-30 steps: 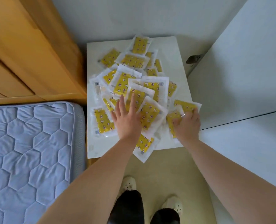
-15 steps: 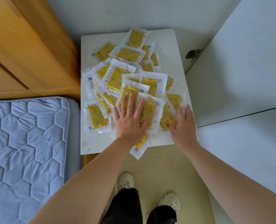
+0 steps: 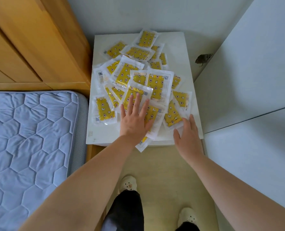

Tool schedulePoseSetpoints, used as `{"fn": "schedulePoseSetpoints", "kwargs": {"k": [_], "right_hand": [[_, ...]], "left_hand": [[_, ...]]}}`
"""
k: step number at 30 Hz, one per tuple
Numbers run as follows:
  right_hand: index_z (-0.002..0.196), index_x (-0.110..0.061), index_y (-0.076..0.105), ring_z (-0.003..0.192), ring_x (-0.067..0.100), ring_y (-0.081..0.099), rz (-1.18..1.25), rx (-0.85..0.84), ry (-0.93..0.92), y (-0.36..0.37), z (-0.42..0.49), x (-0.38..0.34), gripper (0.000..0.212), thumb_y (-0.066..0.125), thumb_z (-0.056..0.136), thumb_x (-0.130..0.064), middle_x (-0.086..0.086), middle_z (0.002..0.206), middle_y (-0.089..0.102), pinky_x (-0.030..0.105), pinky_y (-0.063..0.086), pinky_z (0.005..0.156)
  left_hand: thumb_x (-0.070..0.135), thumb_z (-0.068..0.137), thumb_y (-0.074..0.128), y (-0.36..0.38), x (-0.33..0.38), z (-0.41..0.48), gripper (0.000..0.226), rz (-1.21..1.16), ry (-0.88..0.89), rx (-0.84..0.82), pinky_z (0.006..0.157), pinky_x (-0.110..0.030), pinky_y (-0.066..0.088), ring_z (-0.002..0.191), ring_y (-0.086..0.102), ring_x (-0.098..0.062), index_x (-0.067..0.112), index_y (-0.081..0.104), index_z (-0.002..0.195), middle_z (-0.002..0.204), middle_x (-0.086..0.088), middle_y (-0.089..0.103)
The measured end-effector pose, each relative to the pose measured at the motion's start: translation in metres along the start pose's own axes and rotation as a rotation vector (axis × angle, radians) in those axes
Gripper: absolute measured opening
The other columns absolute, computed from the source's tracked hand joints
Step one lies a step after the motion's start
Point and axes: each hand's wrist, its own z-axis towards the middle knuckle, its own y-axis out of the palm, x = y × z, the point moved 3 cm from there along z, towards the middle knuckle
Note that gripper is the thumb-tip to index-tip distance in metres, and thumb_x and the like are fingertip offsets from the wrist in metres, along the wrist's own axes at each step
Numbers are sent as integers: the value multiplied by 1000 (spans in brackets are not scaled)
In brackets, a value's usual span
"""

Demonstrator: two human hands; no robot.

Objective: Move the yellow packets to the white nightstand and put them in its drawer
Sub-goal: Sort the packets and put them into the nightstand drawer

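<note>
Several yellow packets (image 3: pixel 156 84) in clear wrappers lie in a loose heap on top of the white nightstand (image 3: pixel 185 47). My left hand (image 3: pixel 135 120) lies flat on the front of the heap, fingers straight and spread, pressing packets down. My right hand (image 3: pixel 189 139) is at the nightstand's front right corner, fingers extended, its fingertips touching the wrapper edge of a yellow packet (image 3: pixel 171 116). One packet (image 3: pixel 142 144) hangs over the front edge below my left wrist. The drawer front is hidden from this angle.
A bed with a blue quilted mattress (image 3: pixel 31 144) stands at the left, touching the nightstand's side. A wooden wardrobe (image 3: pixel 30 42) is behind the bed. A white door or panel (image 3: pixel 255 72) fills the right. My feet in pale clogs (image 3: pixel 127 185) stand on beige floor.
My right hand let go of the packets it held at the right edge and drew back to the front corner with fingers straight. My left hand stayed flat on the heap.
</note>
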Motion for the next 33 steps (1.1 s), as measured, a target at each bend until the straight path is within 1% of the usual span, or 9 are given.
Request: {"fn": "schedulePoseSetpoints", "kwargs": {"k": [8, 11, 14, 17, 20, 22, 24, 28, 33], "right_hand": [[144, -12, 27, 145, 22, 17, 42, 34, -142, -4, -9, 18, 53, 47, 95, -22, 3, 160, -1, 39, 35, 103], [139, -7, 33, 144, 25, 18, 63, 80, -164, 0, -20, 35, 51, 52, 93, -18, 7, 159, 4, 35, 35, 103], [123, -1, 47, 130, 37, 35, -121, 189, -504, 15, -43, 53, 43, 57, 81, -6, 20, 145, 32, 45, 37, 103], [113, -3, 52, 116, 33, 42, -321, 166, -817, 43, -58, 62, 43, 41, 72, -11, 18, 128, 46, 48, 42, 97], [120, 3, 54, 127, 31, 34, -529, 170, -918, 76, -44, 65, 56, 55, 65, -5, 20, 134, 46, 44, 25, 109], [126, 3, 49, 128, 33, 33, -590, 242, -871, 93, -30, 68, 69, 63, 59, 0, 20, 135, 46, 45, 19, 110], [128, -1, 44, 125, 34, 37, -556, 353, -832, 107, -20, 71, 66, 55, 64, -4, 17, 132, 47, 46, 21, 110], [130, -4, 41, 123, 32, 38, -455, 622, -814, 131, -5, 70, 64, 36, 67, -18, 13, 129, 42, 48, 18, 111], [126, -7, 42, 118, 32, 39, -320, 952, -884, 153, 18, 72, 58, 39, 69, -11, 11, 125, 38, 46, 12, 112]], "left_hand": [[46, 100, 21, 14, 12, -57, 65, 57, -33, 7, 116, -49, -7, 146, -19, -27, 27, -16, 150, 159, -6, -19], [37, 99, 33, 21, 16, -91, 58, -114, -151, 137, 118, -48, 8, 147, 4, -31, 20, 15, 152, 159, -12, 10], [21, 87, 43, 40, 18, -129, 29, -222, -71, 435, 92, -41, 41, 109, 47, -29, 12, 48, 114, 112, -14, 55], [13, 78, 38, 77, 22, -142, 34, -163, 105, 343, 83, -45, 49, 103, 49, -28, 11, 52, 110, 105, -12, 58], [15, 87, 35, 109, 25, -127, 65, 25, 50, 105, 117, -47, 14, 143, 20, -33, 8, 20, 150, 152, -14, 26], [17, 92, 38, 126, 20, -115, 79, 84, -10, 111, 117, -44, -9, 147, -7, -30, 9, -15, 150, 159, -8, -2], [13, 88, 39, 140, 18, -106, 83, 100, 7, 217, 116, -45, -6, 146, -7, -31, 9, -17, 148, 159, -10, 2], [10, 72, 33, 173, 11, -85, 73, 46, 57, 643, 109, -55, 27, 138, 22, -35, 5, 28, 144, 147, -14, 30], [9, 68, 52, 195, 23, -62, 74, -66, 37, 946, 112, -51, 18, 138, 24, -33, 6, 32, 139, 144, -13, 29]]}}
